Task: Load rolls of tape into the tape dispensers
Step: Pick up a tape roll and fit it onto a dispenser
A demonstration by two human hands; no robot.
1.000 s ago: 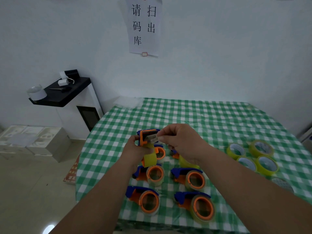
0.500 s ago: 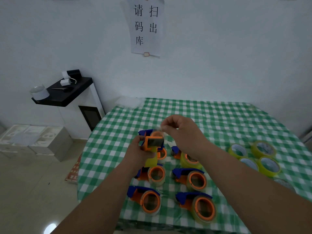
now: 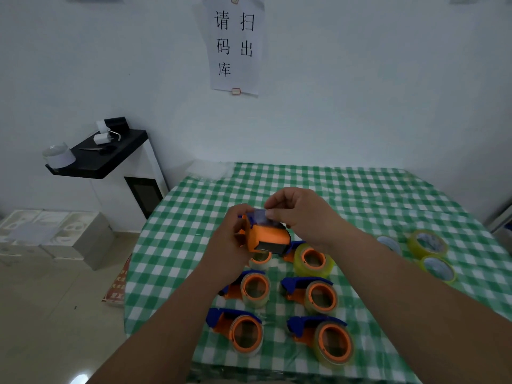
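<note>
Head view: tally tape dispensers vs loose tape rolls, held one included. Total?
Orange-and-blue plastic tape dispensers with rolls in, on the table, one half hidden: 6
Held dispenser, gripped by left hand, right hand pinching its tape end: 1
Loose yellowish tape rolls in sight: 3
Total: 10

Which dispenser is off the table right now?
The orange dispenser, gripped in the left hand while the right hand pinches its tape end. The others lie on the checked cloth.
</note>
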